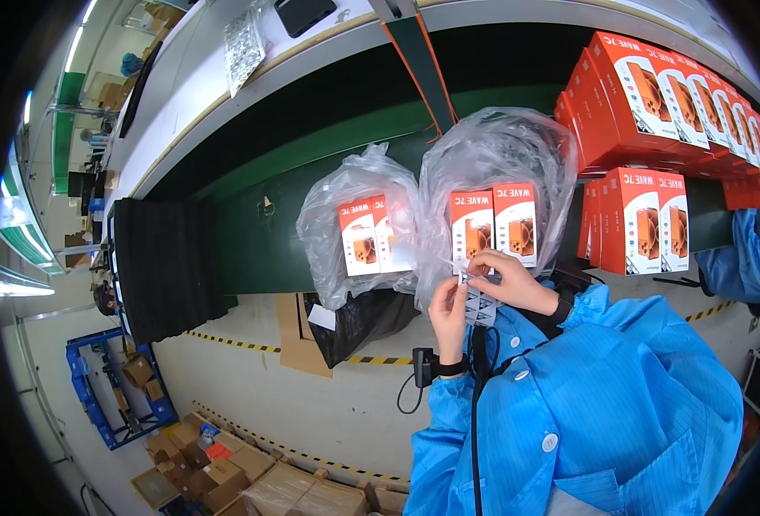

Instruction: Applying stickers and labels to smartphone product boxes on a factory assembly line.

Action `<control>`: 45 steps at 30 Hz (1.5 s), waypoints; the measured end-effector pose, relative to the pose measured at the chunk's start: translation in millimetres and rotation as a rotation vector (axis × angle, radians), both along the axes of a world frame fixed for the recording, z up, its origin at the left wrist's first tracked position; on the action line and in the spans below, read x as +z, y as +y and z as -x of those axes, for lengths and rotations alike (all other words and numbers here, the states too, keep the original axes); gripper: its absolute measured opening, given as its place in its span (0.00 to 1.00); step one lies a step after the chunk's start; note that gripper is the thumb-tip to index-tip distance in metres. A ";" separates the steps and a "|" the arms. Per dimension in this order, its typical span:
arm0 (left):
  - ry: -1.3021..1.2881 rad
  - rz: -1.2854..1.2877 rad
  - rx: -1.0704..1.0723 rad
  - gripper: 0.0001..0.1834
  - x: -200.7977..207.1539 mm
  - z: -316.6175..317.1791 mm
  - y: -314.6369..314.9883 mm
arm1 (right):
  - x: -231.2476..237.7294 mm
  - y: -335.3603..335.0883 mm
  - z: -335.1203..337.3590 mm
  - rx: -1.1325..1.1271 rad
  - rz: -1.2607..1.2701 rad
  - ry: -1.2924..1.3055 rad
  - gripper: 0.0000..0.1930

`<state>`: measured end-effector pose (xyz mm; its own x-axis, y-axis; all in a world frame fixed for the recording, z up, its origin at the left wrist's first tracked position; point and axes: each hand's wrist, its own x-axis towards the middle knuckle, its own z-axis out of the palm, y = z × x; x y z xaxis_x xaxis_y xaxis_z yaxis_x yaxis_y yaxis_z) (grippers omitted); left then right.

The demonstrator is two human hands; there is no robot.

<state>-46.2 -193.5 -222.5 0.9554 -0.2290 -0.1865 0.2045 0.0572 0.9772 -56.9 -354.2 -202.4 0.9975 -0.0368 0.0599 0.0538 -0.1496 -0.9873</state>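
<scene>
Both hands meet just in front of a clear plastic bag holding orange-and-white printed boxes. My left hand is closed, thumb and fingers pinching the small white upper end of a strip of stickers. My right hand reaches in from the right, its fingertips pinched at that same end. The strip of stickers, whitish with dark triangular marks, hangs below the fingers, partly covered by the right hand. Just left, a second clear plastic bag surrounds more of the boxes.
Stacked orange boxes fill the right of the green work surface, with a smaller group nearer me. A shelf edge runs behind. Below the near edge are a black bag and cardboard. Blue cloth is far right.
</scene>
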 end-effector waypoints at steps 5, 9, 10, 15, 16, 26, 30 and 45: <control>-0.002 -0.058 -0.062 0.09 -4.8 -1.2 9.6 | -9.2 1.6 -0.7 0.066 -0.040 0.070 0.08; 0.001 -0.072 -0.114 0.09 -5.3 -6.8 12.4 | -18.7 4.6 -5.5 0.053 -0.212 0.203 0.07; -0.050 -0.107 -0.088 0.11 -3.7 -7.6 10.2 | -19.7 5.3 -8.4 0.045 -0.229 0.235 0.06; -0.341 -0.636 -0.155 0.12 -6.9 -13.4 13.3 | -54.1 8.4 -17.2 0.099 -0.252 0.298 0.05; -0.246 -0.855 -0.117 0.10 -17.6 -13.2 17.0 | -63.7 9.3 -18.1 0.091 -0.243 0.329 0.05; -0.215 -0.918 0.050 0.10 -43.3 -18.7 47.9 | -119.5 15.0 -46.2 0.113 0.285 0.323 0.08; -0.224 -0.911 0.031 0.10 -42.5 -20.4 48.2 | -125.2 17.7 -47.9 0.126 0.380 0.324 0.08; -0.255 -0.924 0.060 0.10 -34.5 -22.7 41.6 | -125.8 21.6 -45.7 0.112 0.431 0.319 0.06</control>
